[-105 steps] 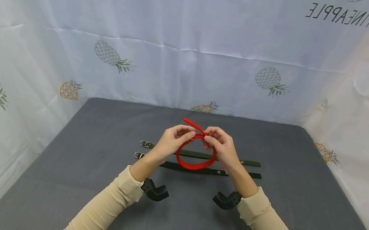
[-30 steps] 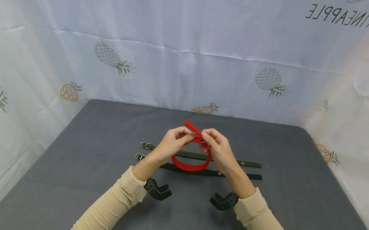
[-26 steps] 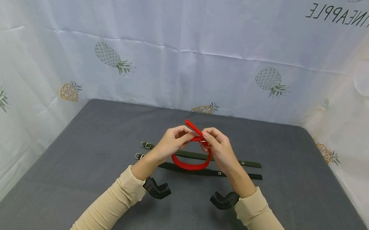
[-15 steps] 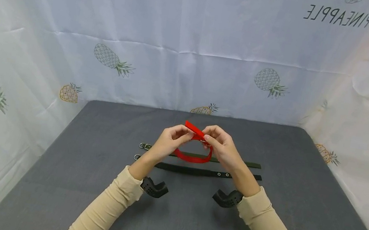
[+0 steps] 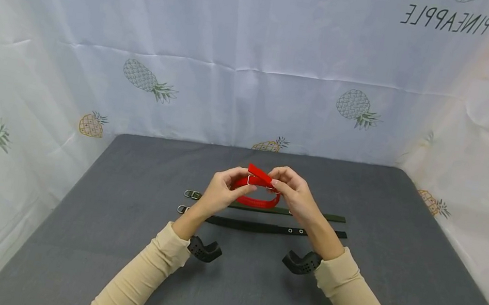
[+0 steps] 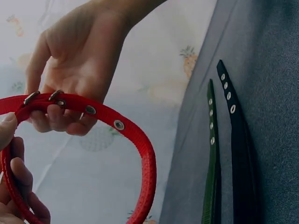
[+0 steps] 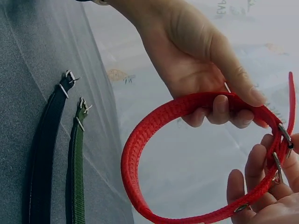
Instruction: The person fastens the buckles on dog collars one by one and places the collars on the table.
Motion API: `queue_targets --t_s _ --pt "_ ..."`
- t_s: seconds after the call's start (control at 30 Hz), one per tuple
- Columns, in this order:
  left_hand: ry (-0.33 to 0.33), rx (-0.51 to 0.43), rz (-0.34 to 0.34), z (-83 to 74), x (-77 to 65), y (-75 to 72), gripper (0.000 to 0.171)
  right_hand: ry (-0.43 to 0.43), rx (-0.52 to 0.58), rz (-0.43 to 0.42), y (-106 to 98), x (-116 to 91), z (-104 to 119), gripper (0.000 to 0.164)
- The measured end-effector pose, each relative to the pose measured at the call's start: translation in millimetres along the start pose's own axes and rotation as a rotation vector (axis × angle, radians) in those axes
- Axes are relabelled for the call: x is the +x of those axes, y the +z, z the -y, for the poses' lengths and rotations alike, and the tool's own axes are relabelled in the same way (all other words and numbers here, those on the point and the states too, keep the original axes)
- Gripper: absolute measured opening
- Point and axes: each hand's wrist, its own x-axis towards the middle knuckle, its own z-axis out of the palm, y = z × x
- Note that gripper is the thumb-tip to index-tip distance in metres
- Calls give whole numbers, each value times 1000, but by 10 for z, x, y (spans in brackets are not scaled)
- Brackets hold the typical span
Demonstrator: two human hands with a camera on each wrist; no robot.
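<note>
Both hands hold a red collar [image 5: 258,203] bent into a closed loop above the table. My left hand [image 5: 222,188] pinches its left side, thumb in front, near a metal ring [image 5: 249,180]. My right hand [image 5: 293,190] grips the collar by the buckle [image 6: 32,97], where the strap runs through. The collar's free tail [image 5: 257,171] sticks out up and to the left, between the hands. Metal eyelets [image 6: 119,124] line the strap in the left wrist view. In the right wrist view my right fingers [image 7: 257,163] lie around the buckle end.
A green collar [image 5: 334,218] and a black collar [image 5: 243,225] lie straight and parallel on the grey table [image 5: 115,270], under the hands, buckle ends at left. A white pineapple-print curtain [image 5: 232,104] encloses the back and sides.
The red loop has been raised and tilted, its lower edge now higher. Its tail shows its flat face rather than its edge. The metal ring by my left thumb has come into view.
</note>
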Motion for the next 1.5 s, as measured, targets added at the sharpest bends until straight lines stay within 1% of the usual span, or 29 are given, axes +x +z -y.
queue_targets --t_s 0.13,0.23,0.33,0.47,0.57,0.63,0.87,0.93,1.13,1.23,1.37,1.5 --pt "15 -3 -8 9 -10 3 33 15 -24 -7 0 1 10 12" --pt "16 14 -5 18 -17 1 33 38 -52 -21 8 6 32 10" --pt "5 24 2 26 -25 1 35 63 -78 -35 27 15 59 15" --pt "-8 13 7 39 -35 8 37 91 -113 -40 47 27 83 26" --pt "-4 4 4 41 -42 13 38 105 -135 -39 55 32 93 31" --pt "8 7 1 42 -45 17 38 110 -138 -41 60 34 98 30" --pt "55 30 2 48 -44 23 32 106 -125 -37 90 40 127 20" --pt "60 43 5 49 -46 18 31 101 -125 -34 99 42 133 21" --pt "38 48 -4 47 -59 9 35 71 -134 -17 98 40 113 26" --pt "34 59 -17 48 -60 15 33 51 -135 -12 95 40 106 25" --pt "55 84 -28 48 -59 25 28 38 -148 -18 104 38 113 22" --pt "87 110 -35 60 -53 31 26 29 -154 -28 126 34 126 20"
